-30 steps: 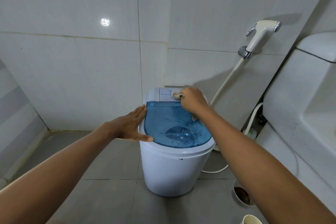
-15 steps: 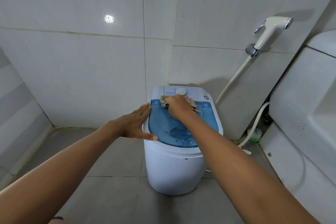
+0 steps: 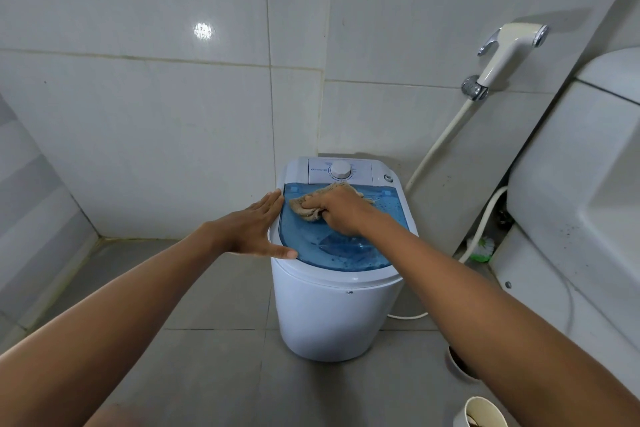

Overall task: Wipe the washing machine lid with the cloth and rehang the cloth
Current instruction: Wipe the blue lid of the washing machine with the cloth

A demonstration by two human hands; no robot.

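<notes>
A small white washing machine [image 3: 329,315] stands on the floor against the tiled wall. Its blue see-through lid [image 3: 346,253] faces up, with water drops on it. My right hand [image 3: 341,211] is shut on a beige cloth [image 3: 304,206] and presses it onto the far left part of the lid. My left hand [image 3: 256,229] lies flat with fingers spread against the machine's left rim, thumb on the lid's edge. A white dial [image 3: 341,170] sits on the control panel behind the lid.
A white bidet sprayer [image 3: 509,52] hangs on the wall at the right, its hose [image 3: 440,146] running down behind the machine. A white toilet tank [image 3: 588,184] fills the right side. A floor drain [image 3: 457,362] and a white cup [image 3: 481,412] lie bottom right.
My right hand has slid the cloth from the control dial down onto the lid and leftwards. My left hand has stayed on the machine's left rim.
</notes>
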